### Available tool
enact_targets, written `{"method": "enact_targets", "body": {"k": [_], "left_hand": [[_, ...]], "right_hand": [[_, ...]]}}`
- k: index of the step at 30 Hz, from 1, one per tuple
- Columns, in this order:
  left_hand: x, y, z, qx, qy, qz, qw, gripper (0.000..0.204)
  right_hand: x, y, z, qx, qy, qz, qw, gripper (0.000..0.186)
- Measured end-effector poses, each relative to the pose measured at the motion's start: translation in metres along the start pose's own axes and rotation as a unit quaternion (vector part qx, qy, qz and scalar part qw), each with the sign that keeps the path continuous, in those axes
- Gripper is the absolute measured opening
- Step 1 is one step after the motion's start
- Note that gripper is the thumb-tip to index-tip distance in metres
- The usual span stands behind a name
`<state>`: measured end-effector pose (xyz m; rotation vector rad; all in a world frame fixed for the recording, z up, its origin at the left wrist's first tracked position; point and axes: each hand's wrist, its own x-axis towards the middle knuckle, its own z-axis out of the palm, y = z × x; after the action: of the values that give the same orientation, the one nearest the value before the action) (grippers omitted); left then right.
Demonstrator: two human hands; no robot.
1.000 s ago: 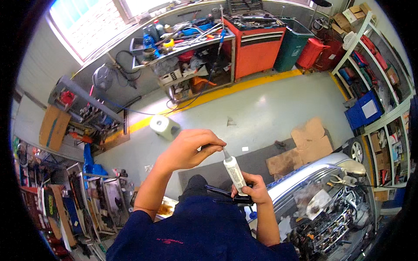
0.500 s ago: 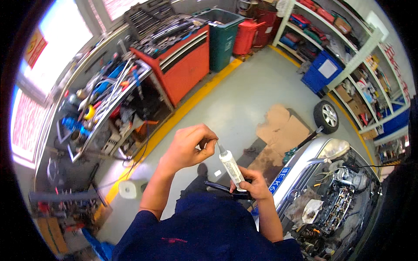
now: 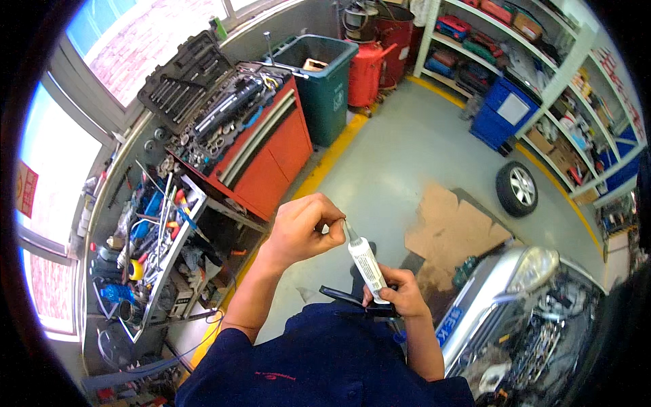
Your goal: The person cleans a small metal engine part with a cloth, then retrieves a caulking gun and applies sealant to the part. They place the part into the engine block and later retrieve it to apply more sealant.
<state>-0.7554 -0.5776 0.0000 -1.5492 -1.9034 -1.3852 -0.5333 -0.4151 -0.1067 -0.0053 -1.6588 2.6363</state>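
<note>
My left hand [image 3: 298, 234] is closed in a pinch at the tip of the grey nozzle [image 3: 352, 235] on a white tube [image 3: 367, 271]; whatever else may sit between those fingertips is too small to make out. My right hand [image 3: 403, 292] grips the tube's lower end, with its thumb across it, together with a black tool [image 3: 339, 296] whose long arm sticks out to the left below the tube. The tube is held tilted, nozzle up, in front of my dark shirt.
An open-hooded car [image 3: 515, 305] is at lower right, near cardboard [image 3: 441, 230] and a loose wheel [image 3: 517, 188]. A red tool chest [image 3: 274, 152], cluttered workbench [image 3: 156, 251] and green bin [image 3: 325, 108] line the left and back. Shelving [image 3: 495, 27] and a blue bin [image 3: 491, 129] stand right.
My view has swung to the right along the workshop, bringing the tool chest, shelves and wheel further in. Both hands keep their hold on the tube and nozzle with little movement.
</note>
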Motion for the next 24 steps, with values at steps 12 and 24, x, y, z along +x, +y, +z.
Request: {"method": "enact_targets", "body": {"k": [12, 24], "left_hand": [[0.176, -0.178, 0.032, 0.09, 0.036, -0.042, 0.994, 0.017], [0.321, -0.414, 0.037, 0.018, 0.072, -0.043, 0.996, 0.014]], "right_hand": [[0.247, -0.082, -0.136, 0.058, -0.08, 0.033, 0.995, 0.08], [0.45, -0.116, -0.225, 0.002, -0.006, 0.019, 1.0, 0.076]]}}
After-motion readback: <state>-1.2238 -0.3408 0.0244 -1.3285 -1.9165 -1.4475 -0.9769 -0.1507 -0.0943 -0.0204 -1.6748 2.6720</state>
